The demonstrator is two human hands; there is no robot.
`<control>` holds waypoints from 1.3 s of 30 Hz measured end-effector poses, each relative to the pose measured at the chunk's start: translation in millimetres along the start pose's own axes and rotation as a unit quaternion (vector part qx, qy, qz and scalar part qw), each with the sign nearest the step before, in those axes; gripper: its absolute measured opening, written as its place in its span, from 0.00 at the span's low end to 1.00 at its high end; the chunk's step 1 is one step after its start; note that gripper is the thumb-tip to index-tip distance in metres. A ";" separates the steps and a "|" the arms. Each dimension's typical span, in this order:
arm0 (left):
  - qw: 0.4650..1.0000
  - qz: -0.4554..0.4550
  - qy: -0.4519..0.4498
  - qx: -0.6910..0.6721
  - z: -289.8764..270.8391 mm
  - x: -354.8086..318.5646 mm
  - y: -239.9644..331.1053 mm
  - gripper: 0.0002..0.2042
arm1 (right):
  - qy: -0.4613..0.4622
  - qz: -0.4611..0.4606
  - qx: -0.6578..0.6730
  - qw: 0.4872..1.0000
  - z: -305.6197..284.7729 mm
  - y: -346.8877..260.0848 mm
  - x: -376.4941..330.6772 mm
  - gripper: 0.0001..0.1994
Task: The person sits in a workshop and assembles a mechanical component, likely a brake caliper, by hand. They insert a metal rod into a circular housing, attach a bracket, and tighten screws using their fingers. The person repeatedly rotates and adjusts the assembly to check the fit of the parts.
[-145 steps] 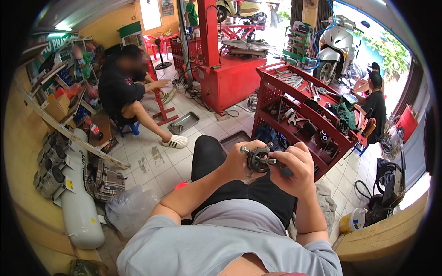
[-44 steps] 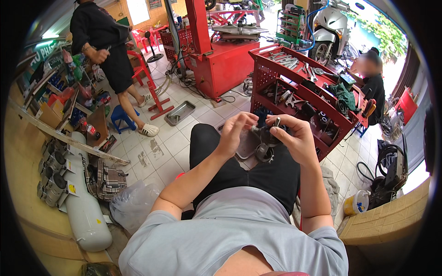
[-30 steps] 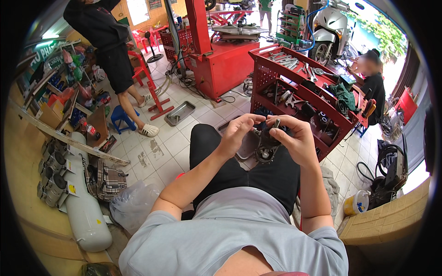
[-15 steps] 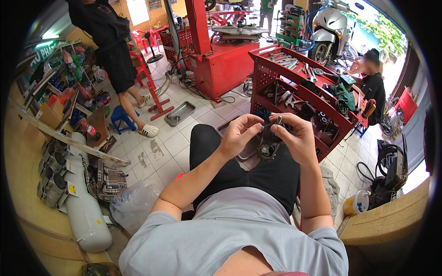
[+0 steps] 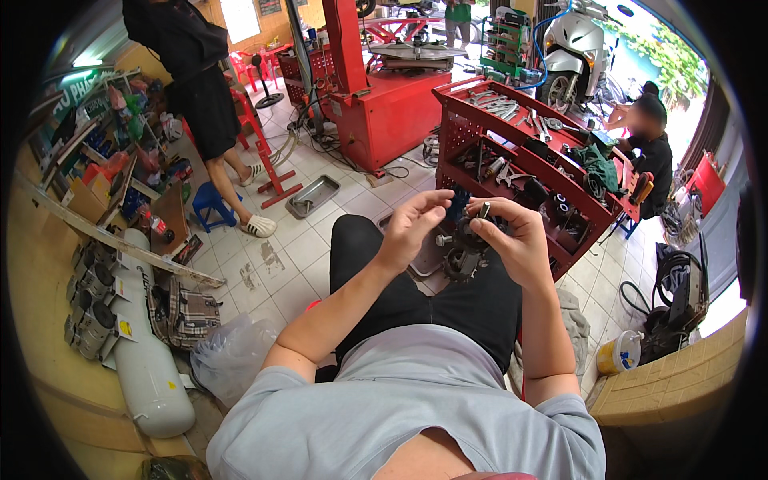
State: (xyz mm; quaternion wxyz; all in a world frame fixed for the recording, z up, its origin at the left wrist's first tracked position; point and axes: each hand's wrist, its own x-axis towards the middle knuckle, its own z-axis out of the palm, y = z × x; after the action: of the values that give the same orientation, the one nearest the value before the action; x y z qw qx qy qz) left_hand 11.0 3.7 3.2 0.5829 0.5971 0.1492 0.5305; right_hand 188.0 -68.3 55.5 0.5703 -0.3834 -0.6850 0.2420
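Note:
Over my lap, my right hand [image 5: 516, 240] grips a dark metal gear assembly [image 5: 462, 264], with thumb and fingers closed round its upper part. A short bright shaft [image 5: 484, 210] sticks up beside the thumb. Toothed edges show on the lower part of the assembly, and a small silvery stub [image 5: 443, 239] juts out on its left. My left hand [image 5: 410, 232] is held just left of the part, its thumb and fingers apart, with nothing visible between them. The upper portion of the assembly is partly hidden by my right fingers.
A red tool cart [image 5: 512, 172] with wrenches stands just ahead to the right. A metal tray [image 5: 314, 197] and a blue stool [image 5: 214, 206] are on the tiled floor ahead left. One person [image 5: 196, 88] stands at left; another [image 5: 650, 144] sits beyond the cart.
My left hand has drawn back a little to the left from the gear assembly and its fingers have spread. The silvery stub is now visible. My right hand keeps its grip.

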 end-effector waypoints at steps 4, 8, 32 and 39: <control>0.996 -0.036 -0.085 -0.005 -6.2 0.0 -6.3 0.18 | 0.002 0.008 -0.005 1.000 -0.5 -0.8 0.6 0.10; 0.994 -0.047 -0.100 0.010 -5.7 0.0 -6.3 0.20 | 0.003 -0.005 -0.003 1.000 -0.6 1.1 1.0 0.10; 0.999 0.029 0.003 0.033 -6.7 1.4 -5.2 0.18 | -0.009 -0.018 -0.027 0.999 1.3 -2.2 -1.4 0.10; 0.994 -0.030 -0.103 0.008 -8.0 0.4 -7.7 0.19 | 0.000 0.006 -0.011 1.000 0.3 -3.2 -0.8 0.09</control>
State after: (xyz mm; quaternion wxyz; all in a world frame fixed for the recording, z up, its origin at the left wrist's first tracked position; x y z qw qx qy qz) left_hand 8.0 10.5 -5.2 0.6057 0.6486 0.1107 0.4474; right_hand 186.9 -70.9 57.4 0.5645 -0.3939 -0.6852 0.2382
